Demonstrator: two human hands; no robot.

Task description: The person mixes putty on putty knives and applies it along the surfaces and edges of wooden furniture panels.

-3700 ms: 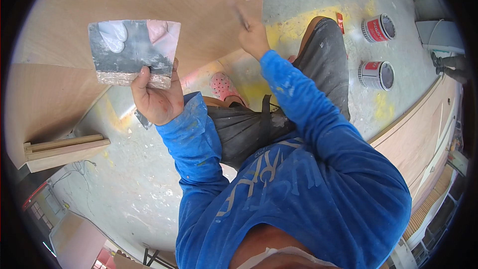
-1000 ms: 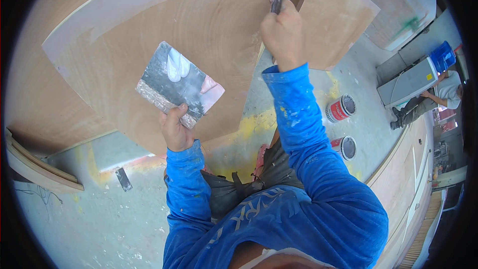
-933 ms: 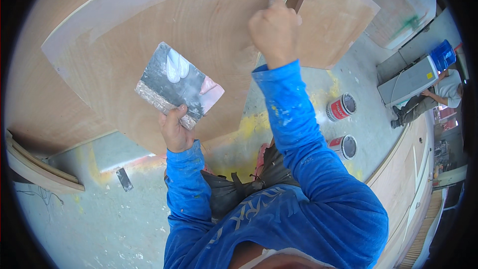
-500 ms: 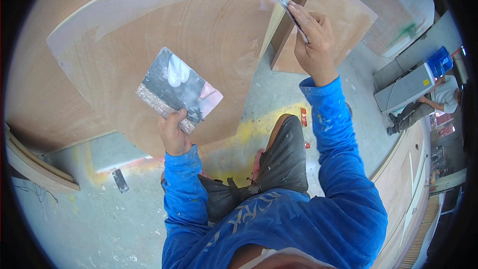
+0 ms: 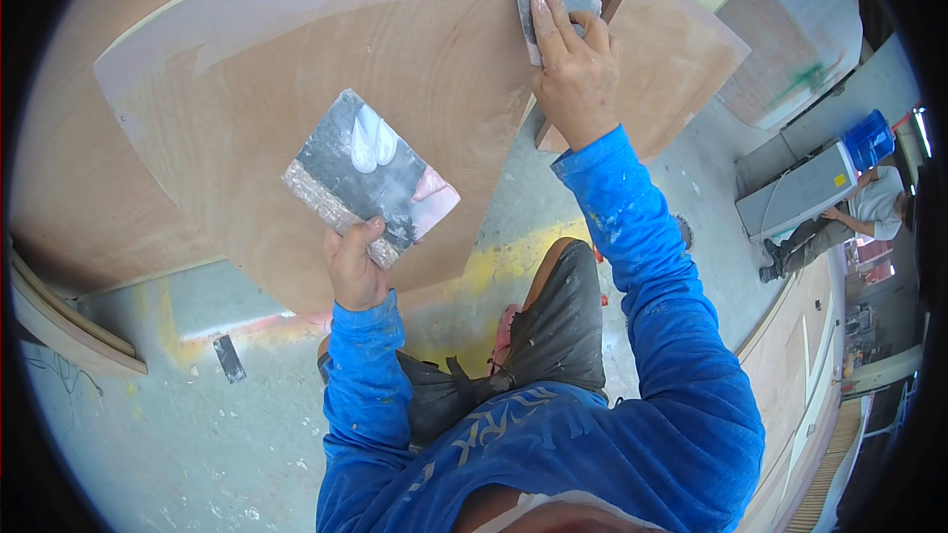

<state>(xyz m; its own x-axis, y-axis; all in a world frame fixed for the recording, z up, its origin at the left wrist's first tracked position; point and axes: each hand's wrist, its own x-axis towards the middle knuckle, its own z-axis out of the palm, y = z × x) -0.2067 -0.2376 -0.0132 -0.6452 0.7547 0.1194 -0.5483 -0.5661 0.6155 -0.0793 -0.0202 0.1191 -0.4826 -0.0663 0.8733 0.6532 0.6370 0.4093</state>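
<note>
My left hand (image 5: pixel 357 268) grips a dark, flat putty board (image 5: pixel 336 163) by its rough, crusted edge. On the board lie a smooth white dollop of putty (image 5: pixel 372 141) and a pink smear (image 5: pixel 431 188) at one corner. My right hand (image 5: pixel 577 74) is closed on a flat metal putty scraper (image 5: pixel 530 5), its fingers pressed over the blade. The scraper lies at the upper right corner of a large curved plywood panel (image 5: pixel 326 79), seemingly against its surface. A pale pinkish coat runs along the panel's upper border. The far face of the scraper is hidden.
Right of the large panel stands a smaller plywood piece (image 5: pixel 671 49). A dark flat plate (image 5: pixel 229 359) lies on the painted floor, near a curved wooden frame (image 5: pixel 84 326). Further right, a person (image 5: pixel 874 207) sits beside a grey water dispenser (image 5: pixel 796 194) with a blue bottle.
My right hand has moved left, turning the scraper from edge-on to flat at the panel's corner. My left hand and the putty board have shifted slightly right.
</note>
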